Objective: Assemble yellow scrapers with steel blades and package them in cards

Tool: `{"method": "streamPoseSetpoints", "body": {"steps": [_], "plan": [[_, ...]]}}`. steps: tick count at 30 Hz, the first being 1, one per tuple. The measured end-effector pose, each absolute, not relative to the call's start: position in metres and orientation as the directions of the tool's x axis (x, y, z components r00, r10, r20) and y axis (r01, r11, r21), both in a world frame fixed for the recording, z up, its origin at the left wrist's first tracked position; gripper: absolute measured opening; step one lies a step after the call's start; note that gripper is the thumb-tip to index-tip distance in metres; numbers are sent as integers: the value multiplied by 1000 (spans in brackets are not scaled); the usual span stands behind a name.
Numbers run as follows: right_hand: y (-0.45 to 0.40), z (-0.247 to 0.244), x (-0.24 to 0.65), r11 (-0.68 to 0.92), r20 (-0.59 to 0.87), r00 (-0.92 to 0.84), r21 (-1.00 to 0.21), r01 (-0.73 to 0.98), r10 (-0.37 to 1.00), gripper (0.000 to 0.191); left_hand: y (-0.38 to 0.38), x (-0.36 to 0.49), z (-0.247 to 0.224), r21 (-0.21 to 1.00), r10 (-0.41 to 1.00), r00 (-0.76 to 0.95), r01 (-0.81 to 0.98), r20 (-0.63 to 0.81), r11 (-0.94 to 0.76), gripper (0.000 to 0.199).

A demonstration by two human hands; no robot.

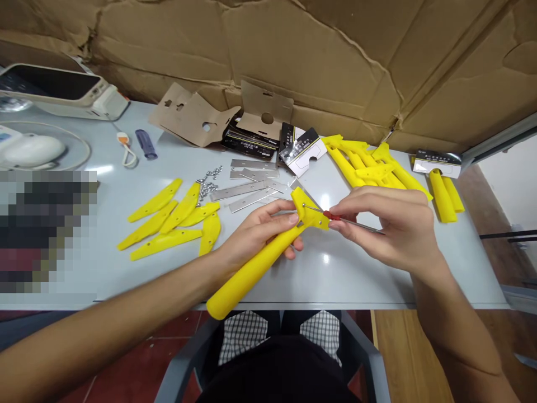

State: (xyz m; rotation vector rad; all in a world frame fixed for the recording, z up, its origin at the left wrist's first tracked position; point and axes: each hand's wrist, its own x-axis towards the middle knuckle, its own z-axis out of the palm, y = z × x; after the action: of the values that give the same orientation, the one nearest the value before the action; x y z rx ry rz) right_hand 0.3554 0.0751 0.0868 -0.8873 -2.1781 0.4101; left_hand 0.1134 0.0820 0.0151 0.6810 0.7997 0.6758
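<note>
My left hand (268,226) is closed around the neck of a yellow plastic scraper (251,274), whose handle slants down toward the table's front edge. The thumb presses beside its wide head, where two screws show. A metal blade edge sticks out along the far side of the head. Between the thumb and fingers of my right hand (392,224) is a thin screwdriver (331,215) with a red middle part. Its tip meets the upper screw on the scraper head; the rear shaft points back under my palm.
Loose yellow plates (166,215), small screws (208,182) and flat metal blades (247,190) lie left of centre. More yellow handles (377,168) are piled back right, near a packaged pair (442,196). Cardboard packaging (197,117) stands at the back, a handheld device (62,89) back left.
</note>
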Motion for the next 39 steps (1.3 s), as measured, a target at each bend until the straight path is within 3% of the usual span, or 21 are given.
{"method": "streamPoseSetpoints", "body": {"steps": [2, 7, 11, 13, 19, 25, 30, 32, 36, 39], "plan": [[77, 81, 355, 707, 527, -472, -519, 480, 707, 5, 82, 112, 15, 754, 746, 523, -263, -412, 602, 42], [80, 66, 344, 699, 593, -392, -478, 532, 703, 31, 82, 112, 14, 767, 738, 552, -251, -388, 591, 41], [81, 56, 336, 690, 666, -243, -566, 451, 705, 15, 79, 114, 19, 760, 727, 569, -251, -386, 600, 39], [81, 53, 335, 694, 668, -229, -598, 401, 708, 18, 78, 115, 23, 753, 707, 587, -235, -394, 615, 39], [84, 56, 333, 720, 677, -275, -558, 412, 683, 13, 78, 116, 29, 755, 690, 599, -207, -405, 623, 40], [89, 46, 323, 547, 507, -209, -742, 388, 836, 10, 77, 115, 27, 760, 684, 612, -199, -397, 619, 36], [104, 39, 334, 395, 323, -229, -797, 457, 918, 11, 77, 118, 27, 753, 703, 592, -230, -394, 616, 39], [115, 38, 342, 349, 266, -230, -774, 528, 936, 14, 77, 118, 26, 746, 714, 580, -252, -393, 616, 41], [134, 37, 347, 298, 247, -187, -568, 767, 951, 20, 78, 117, 21, 726, 725, 558, -286, -404, 625, 40], [137, 38, 338, 225, 98, -202, -445, 867, 974, 28, 80, 114, 19, 720, 778, 505, -371, -373, 586, 40]]}}
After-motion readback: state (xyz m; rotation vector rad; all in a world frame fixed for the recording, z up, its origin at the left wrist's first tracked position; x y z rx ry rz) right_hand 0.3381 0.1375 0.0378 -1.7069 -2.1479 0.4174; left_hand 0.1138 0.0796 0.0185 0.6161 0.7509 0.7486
